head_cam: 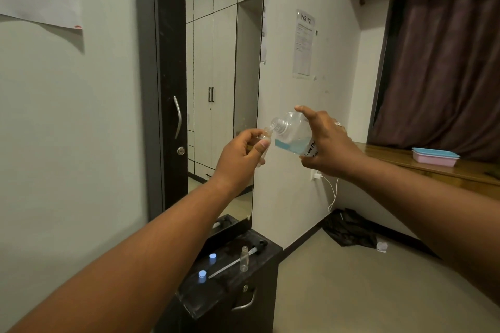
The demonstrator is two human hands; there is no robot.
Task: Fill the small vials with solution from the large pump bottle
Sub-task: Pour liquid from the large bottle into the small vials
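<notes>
Two bare arms reach forward at chest height in front of a tall mirror (221, 76). The left hand (238, 153) holds a small clear vial (263, 143) upright, fingers curled around it. The right hand (324, 143) grips a large clear bottle (293, 134) tipped on its side, fingers clamped around its base, its open neck just beside the vial's mouth. A little blue liquid pools in the bottle's lower side. Below, on a dark cabinet's surface (259, 249), stand an open empty vial (244, 258) and two blue caps (213, 257), with the removed pump and its tube (235, 261) lying between them.
</notes>
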